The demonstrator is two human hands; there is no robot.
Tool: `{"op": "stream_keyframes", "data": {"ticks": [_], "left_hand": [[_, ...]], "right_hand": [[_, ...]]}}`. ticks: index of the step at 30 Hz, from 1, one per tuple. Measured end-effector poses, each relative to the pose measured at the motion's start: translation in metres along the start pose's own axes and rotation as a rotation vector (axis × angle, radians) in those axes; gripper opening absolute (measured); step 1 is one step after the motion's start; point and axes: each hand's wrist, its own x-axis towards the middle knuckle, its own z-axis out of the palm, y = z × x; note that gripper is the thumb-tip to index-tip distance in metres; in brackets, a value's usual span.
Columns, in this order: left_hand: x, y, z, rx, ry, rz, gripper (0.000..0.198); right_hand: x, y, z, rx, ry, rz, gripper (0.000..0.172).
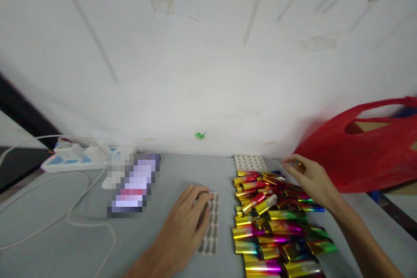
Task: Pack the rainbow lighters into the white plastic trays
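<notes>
My left hand [189,217] lies over a white tray with rows of round hollows [212,226], its fingers bent down onto the tray and covering the left part. Right of it spreads a pile of shiny metallic lighter cases [272,228], gold blending into red, pink, green or blue. Beyond the pile, my right hand [311,178] hovers near the red bag with its fingers curled together. A small gold-and-dark thing shows between those fingers, too little of it visible to name. Behind the pile, a second white tray with hollows [250,163] rests by the wall.
A white power strip [74,158] with plugs and loose white cables [78,221] occupies the left of the grey table [176,173]. A phone [135,184], partly blurred out, is propped nearby. At right sits a red bag [355,152]. The white wall [208,74] bounds the back.
</notes>
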Motion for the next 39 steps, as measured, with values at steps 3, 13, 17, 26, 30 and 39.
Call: {"op": "stream_keyframes", "data": {"ticks": [3, 13, 17, 26, 30, 39], "left_hand": [[-0.001, 0.000, 0.000, 0.004, 0.005, 0.001, 0.034], [-0.001, 0.000, -0.002, 0.016, 0.014, 0.010, 0.033], [0.000, -0.001, 0.001, 0.016, 0.013, -0.014, 0.034], [-0.004, -0.001, 0.002, -0.044, 0.007, -0.110, 0.032], [-0.003, -0.003, 0.000, -0.046, 0.029, -0.117, 0.031], [-0.002, -0.002, -0.003, -0.024, 0.065, -0.092, 0.031]], "right_hand": [[-0.002, 0.009, -0.001, 0.031, -0.067, -0.005, 0.041], [-0.006, 0.007, 0.012, 0.136, -0.249, -0.041, 0.036], [-0.009, 0.000, 0.015, 0.153, -0.240, -0.043, 0.038], [-0.020, -0.029, 0.029, 0.307, -0.161, -0.037, 0.056], [-0.025, -0.039, 0.037, 0.352, -0.166, -0.033, 0.050], [-0.028, -0.042, 0.033, 0.388, -0.262, -0.071, 0.029]]}}
